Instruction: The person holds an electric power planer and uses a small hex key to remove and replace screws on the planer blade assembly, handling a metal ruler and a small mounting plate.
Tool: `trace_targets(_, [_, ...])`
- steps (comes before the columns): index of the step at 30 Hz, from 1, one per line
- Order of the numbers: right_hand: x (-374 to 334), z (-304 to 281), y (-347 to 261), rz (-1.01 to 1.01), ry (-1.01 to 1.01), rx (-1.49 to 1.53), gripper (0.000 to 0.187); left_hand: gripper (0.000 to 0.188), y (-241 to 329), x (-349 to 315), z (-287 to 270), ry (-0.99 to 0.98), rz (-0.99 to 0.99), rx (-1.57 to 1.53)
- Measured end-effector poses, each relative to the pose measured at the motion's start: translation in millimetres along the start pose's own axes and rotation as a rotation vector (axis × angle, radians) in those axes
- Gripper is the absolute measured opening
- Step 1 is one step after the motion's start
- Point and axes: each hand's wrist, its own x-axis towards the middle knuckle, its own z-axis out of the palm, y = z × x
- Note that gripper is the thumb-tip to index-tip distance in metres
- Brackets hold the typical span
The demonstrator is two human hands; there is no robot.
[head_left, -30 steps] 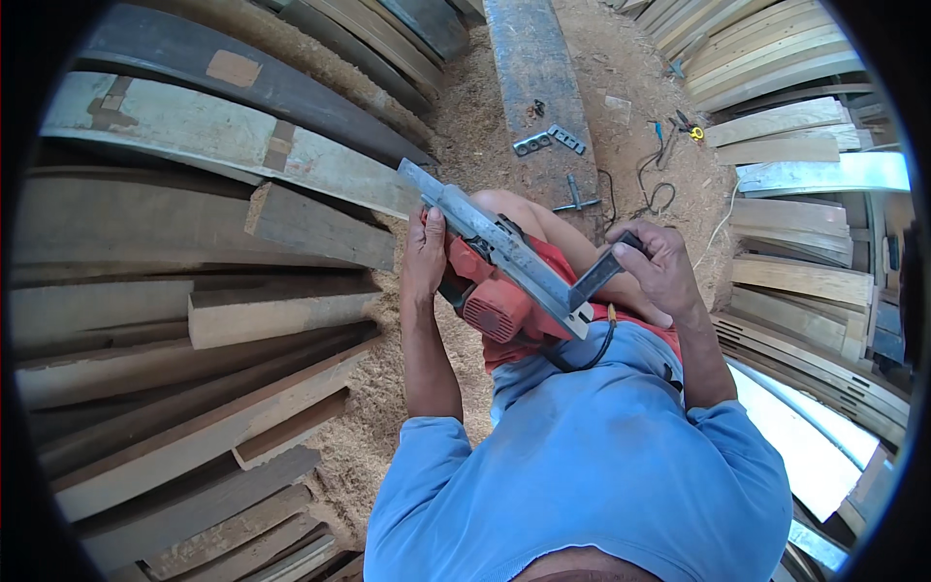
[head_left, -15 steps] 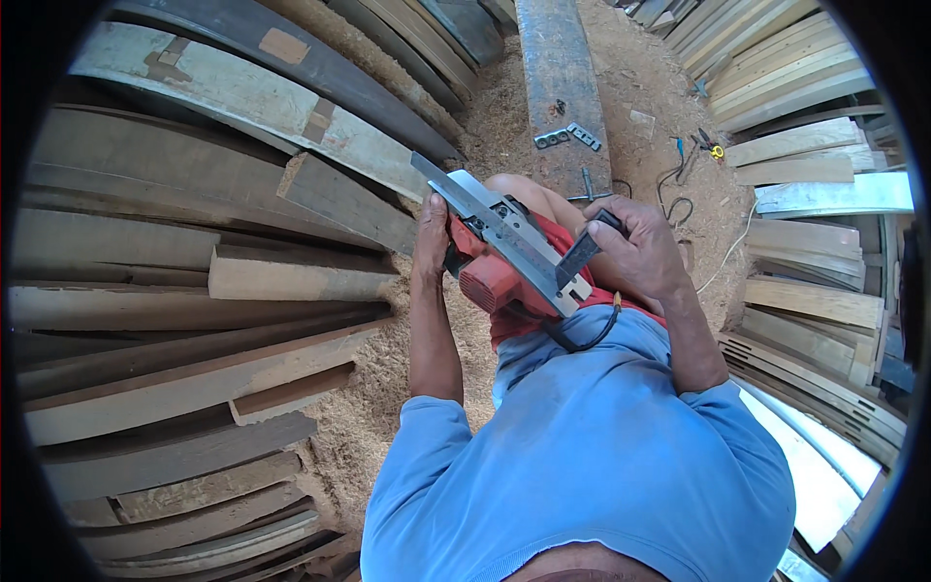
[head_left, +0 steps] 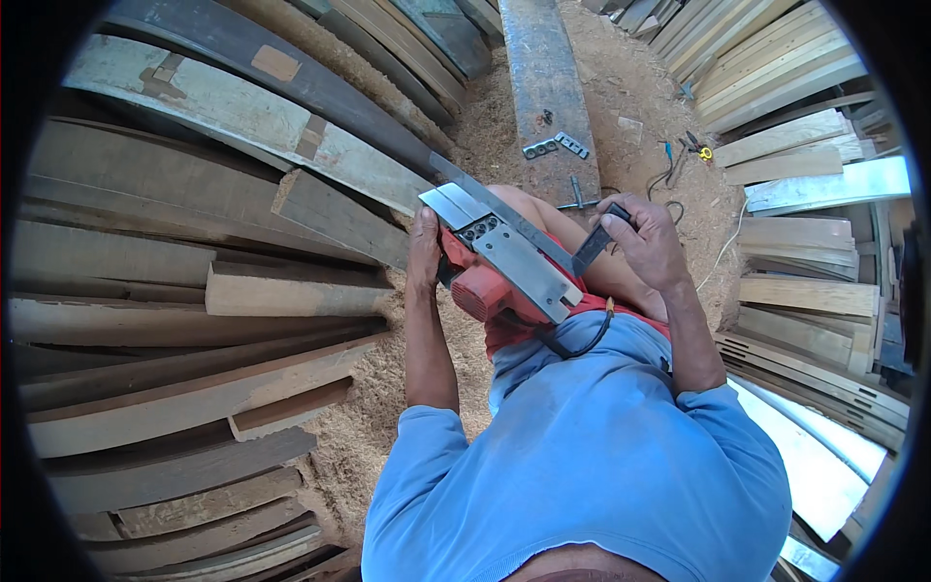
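The upturned red planer (head_left: 526,267) is mid-view, gripped by the left hand (head_left: 424,241) at its ten o'clock, while the right hand (head_left: 648,238) at two grips a metal square (head_left: 521,224) (touching or not, I can't tell), which looks like checking and calls next for steady lining-up.

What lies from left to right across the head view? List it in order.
Thick tan wooden beam, bare left hand, red power planer with flat silver metal sole, bare right hand, small tool with yellow looped handles, long pale wooden plank.
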Motion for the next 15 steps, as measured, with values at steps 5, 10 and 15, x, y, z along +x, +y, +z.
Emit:
trace_targets(5, [-4,-2,6,0.033,-0.037,-0.067,0.015,0.060,-4,0,-3,-0.007,-0.025,-0.012])
trace_targets(10, [-6,0,13,0.061,0.011,0.024,0.016,0.060,2,-2,1,-0.010,-0.001,0.014])
trace_targets(15, [-6,2,11,0.024,0.005,-0.001,0.015,0.061,24,-6,8,0.128,0.109,0.478])
